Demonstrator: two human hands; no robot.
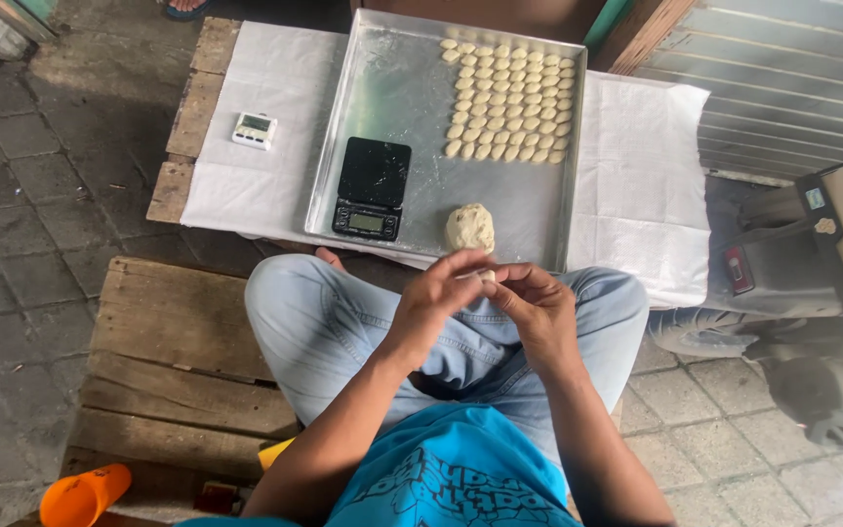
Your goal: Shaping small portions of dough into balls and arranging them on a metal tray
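The steel baking tray (397,93) carries rows of shaped dough pieces (509,101), a black scale (373,187) and a dough lump (469,227). My left hand (441,298) and right hand (537,310) pinch a small dough bit (486,276) between fingertips above my knees; it looks soft, light, sticky, best held gently.

Dough pieces (507,101): pale cream. Dough lump (469,227): same cream. Tray (397,88): dull silver. Scale (373,187): black. Timer (254,129): white. Cloth (641,176): white. Jeans (324,322): light blue. Shirt (451,478): bright blue, dark print. Cup (83,498): orange. Pallet (182,361): weathered brown.
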